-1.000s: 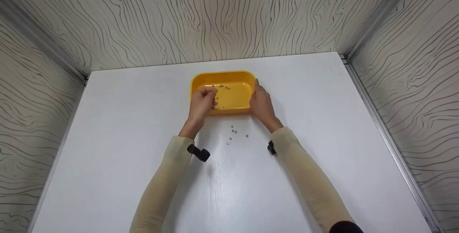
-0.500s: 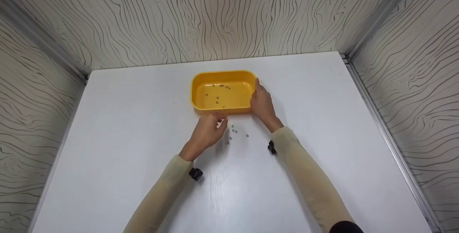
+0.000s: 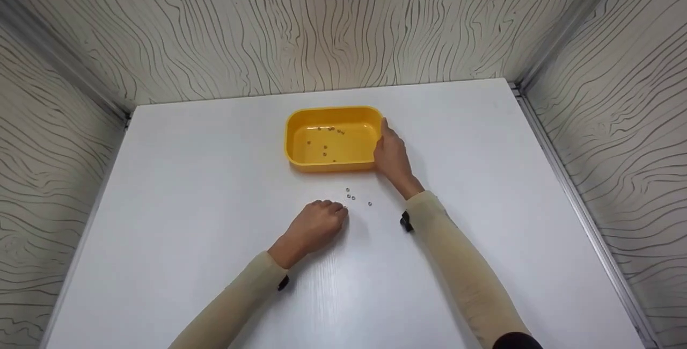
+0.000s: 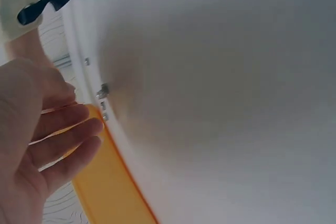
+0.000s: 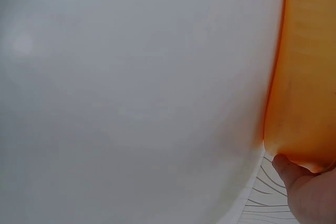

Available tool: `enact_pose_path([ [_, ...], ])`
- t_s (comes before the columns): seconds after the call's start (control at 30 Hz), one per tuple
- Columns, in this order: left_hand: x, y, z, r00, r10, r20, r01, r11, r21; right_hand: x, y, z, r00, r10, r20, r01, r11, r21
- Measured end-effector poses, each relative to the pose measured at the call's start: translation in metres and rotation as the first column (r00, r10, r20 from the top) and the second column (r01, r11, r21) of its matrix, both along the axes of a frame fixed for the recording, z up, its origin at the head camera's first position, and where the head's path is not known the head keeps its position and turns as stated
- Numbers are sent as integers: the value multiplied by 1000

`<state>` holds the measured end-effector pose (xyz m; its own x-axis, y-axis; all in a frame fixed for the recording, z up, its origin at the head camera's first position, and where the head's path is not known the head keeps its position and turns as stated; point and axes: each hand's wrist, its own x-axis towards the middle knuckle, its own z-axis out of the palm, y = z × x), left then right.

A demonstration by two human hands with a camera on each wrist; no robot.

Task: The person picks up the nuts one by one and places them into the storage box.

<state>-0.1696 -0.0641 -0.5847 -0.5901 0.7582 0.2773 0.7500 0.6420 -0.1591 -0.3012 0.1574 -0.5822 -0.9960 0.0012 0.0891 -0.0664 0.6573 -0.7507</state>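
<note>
A yellow plastic tray (image 3: 333, 167) stands toward the back of the table, with several small metal nuts (image 3: 325, 147) scattered on its bottom. My right hand (image 3: 393, 158) holds the tray by its right end; in the right wrist view the thumb (image 5: 286, 169) lies against the tray's wall. In front of the tray, my left hand (image 3: 316, 225) is low over the table, its fingertips right beside a loose nut (image 3: 345, 208). The left wrist view shows its fingers (image 4: 79, 129) loosely bent and spread. What lies under those fingertips is hidden in the head view.
Several more loose nuts (image 3: 349, 196) lie between the tray and my left hand, one nut (image 3: 370, 204) off to the right. Wood-patterned panels (image 3: 322, 27) rise behind and on both sides of the white table (image 3: 161, 204). Each sleeve carries a small black wrist camera (image 3: 406, 221).
My left hand has come out of the tray and moved back toward me, down to the loose nuts. The right hand and the tray have stayed in place.
</note>
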Motion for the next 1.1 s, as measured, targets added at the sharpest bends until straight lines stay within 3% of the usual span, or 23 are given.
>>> enact_pose_path([
  [0.37, 7, -2, -14, 990, -41, -136, 27, 994, -104, 0, 0, -1, 1000, 7, -5, -7, 1000, -11],
  [0.63, 9, 0, -16, 982, -57, -182, 16, 976, -218, 1, -1, 0, 1000, 13, -2, -13, 999, -30],
  [1.1, 9, -1, -17, 968, -108, -228, 44, 963, -267, 0, 1, -1, 1000, 16, 4, -16, 1000, -22],
])
